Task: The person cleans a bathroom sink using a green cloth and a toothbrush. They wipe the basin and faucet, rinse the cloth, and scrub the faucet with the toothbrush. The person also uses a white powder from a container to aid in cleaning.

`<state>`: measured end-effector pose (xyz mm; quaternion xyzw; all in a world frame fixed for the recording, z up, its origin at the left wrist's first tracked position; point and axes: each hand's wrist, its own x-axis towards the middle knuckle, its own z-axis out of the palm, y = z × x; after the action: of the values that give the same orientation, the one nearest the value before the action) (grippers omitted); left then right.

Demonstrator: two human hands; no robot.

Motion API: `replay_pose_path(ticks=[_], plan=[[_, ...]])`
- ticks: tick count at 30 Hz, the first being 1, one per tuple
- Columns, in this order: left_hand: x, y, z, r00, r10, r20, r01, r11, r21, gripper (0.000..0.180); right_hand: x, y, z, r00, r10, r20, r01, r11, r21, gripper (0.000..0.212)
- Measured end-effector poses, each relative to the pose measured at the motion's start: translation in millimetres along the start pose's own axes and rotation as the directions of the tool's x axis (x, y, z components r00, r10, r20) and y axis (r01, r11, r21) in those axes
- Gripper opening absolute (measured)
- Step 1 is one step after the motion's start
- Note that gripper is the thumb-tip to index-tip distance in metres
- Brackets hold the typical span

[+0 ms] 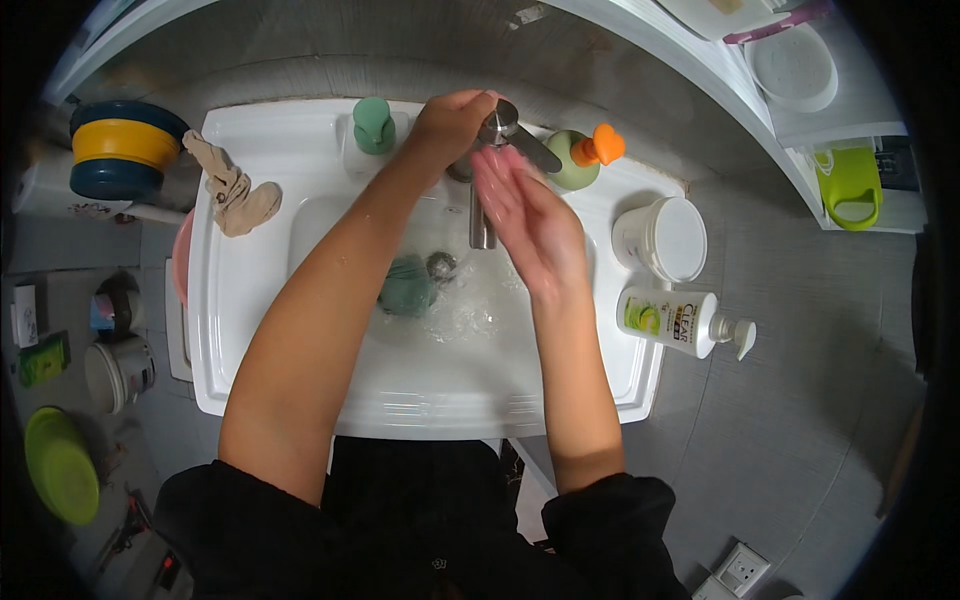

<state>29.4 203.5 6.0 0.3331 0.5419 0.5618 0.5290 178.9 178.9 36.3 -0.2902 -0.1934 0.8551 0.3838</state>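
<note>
A metal faucet point(482, 225) stands at the back of the white sink point(440, 400). My left hand point(448, 125) is closed around the left and back of its upper body, its fingertips partly hidden. Against the front and right of the faucet, my right hand point(530, 210) lies wet, its fingers stretched out and the palm turned toward the metal. Below, water ripples in the basin, near the round drain point(441, 265). A dull green cup-like object point(406, 287) sits in the water, partly covered by my left forearm.
On the rim are a green rounded item point(374, 126), a crumpled beige cloth point(235, 188), a green bottle with orange pump point(575, 162), a white tub point(672, 240) and a white pump bottle point(668, 320). Collapsible yellow-and-blue basins point(128, 150) stand left; a shelf point(700, 70) curves overhead.
</note>
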Motion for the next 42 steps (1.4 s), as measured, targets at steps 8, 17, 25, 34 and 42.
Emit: replay_pose_path(ticks=[8, 17, 25, 34, 42], plan=[[-4.7, -1.5, 1.9, 0.994, 0.109, -0.031, -0.104, 0.985, 0.141, 0.032, -31.4, 18.4, -71.9, 0.926, -0.151, -0.345, -0.015, 0.901, -0.433, 0.024], [-15.6, -8.9, 15.7, 0.944, 0.305, -0.127, -0.243, 0.9, 0.362, 0.03, -6.6, -0.5, -34.5, 0.969, -0.12, -0.215, 0.008, 0.888, -0.46, 0.037], [-63.3, -6.9, 40.5, 0.562, 0.815, -0.142, -0.504, 0.473, 0.723, 0.024, -27.0, 111.1, -182.8, 0.986, -0.134, -0.103, -0.07, 0.234, -0.97, 0.019], [-168.4, -187.0, -64.5, 0.956, 0.223, -0.189, -0.031, 0.719, 0.694, 0.032, -16.4, 191.2, -152.7, 0.991, 0.121, -0.063, -0.051, -0.1, -0.994, 0.023], [-178.8, -158.8, -72.4, 0.962, -0.256, 0.091, 0.182, 0.857, 0.483, 0.037, -53.8, 102.5, -111.6, 0.992, 0.062, -0.11, -0.124, 0.641, -0.758, 0.017]])
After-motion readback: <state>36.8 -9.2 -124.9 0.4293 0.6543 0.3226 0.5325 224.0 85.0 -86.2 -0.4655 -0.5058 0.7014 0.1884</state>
